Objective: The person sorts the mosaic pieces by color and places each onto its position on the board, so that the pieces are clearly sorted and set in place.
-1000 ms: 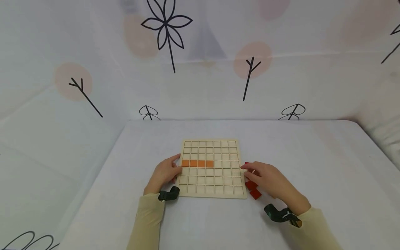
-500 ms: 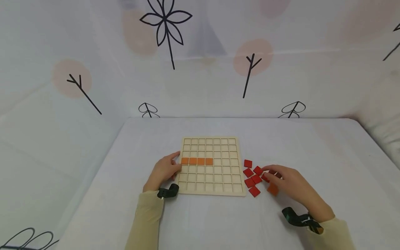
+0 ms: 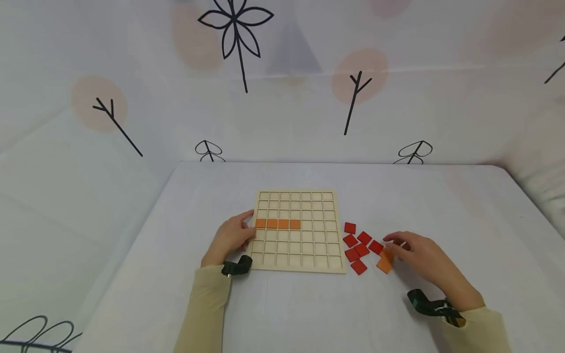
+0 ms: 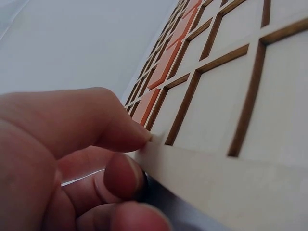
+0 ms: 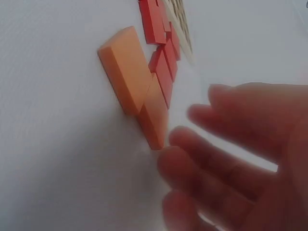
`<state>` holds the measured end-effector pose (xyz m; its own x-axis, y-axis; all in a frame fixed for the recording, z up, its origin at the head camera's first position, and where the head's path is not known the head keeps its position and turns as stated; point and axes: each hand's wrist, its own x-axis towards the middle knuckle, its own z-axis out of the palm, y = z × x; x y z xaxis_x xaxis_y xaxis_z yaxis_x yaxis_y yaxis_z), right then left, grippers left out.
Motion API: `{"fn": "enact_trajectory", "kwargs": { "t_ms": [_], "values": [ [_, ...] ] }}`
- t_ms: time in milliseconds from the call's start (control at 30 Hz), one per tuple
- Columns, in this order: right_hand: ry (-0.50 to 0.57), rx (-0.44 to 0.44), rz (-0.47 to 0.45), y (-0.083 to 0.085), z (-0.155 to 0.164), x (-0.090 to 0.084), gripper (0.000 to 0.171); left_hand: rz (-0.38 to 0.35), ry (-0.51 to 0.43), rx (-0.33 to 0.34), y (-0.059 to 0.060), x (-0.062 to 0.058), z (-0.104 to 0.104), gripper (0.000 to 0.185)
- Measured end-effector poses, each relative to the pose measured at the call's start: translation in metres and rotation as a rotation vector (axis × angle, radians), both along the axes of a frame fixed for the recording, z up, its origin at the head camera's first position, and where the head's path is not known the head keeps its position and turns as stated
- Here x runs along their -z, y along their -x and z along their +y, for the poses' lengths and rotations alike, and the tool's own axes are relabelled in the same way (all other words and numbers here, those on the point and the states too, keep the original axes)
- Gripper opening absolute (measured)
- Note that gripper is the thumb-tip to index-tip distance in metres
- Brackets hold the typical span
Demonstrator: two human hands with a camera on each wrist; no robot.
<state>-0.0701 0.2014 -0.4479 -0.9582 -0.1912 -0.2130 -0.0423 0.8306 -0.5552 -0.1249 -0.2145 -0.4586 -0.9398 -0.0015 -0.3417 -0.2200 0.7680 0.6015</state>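
Right hand's grip, fingers loosely apart, touches 2 flat square orange tiles beside red tiles.

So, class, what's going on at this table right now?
A person sits at a table with a wooden grid board. Their left hand holds the board's left edge. Four orange tiles fill part of one row. The right hand reaches for loose orange tiles beside a cluster of red tiles right of the board, fingers relaxed, gripping nothing.
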Motion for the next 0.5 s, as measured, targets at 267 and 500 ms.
{"fn": "enact_trajectory", "kwargs": {
  "t_ms": [267,500],
  "values": [
    [-0.043,-0.026,-0.055,0.0056,0.0015,0.0066,0.048,0.007,0.004,0.005,-0.0002,-0.0019,0.0009,0.063],
    [-0.042,-0.037,-0.073,0.0059,-0.0006,0.0090,0.053,0.017,0.001,0.008,-0.0007,-0.0011,0.0008,0.063]
  ]
}}
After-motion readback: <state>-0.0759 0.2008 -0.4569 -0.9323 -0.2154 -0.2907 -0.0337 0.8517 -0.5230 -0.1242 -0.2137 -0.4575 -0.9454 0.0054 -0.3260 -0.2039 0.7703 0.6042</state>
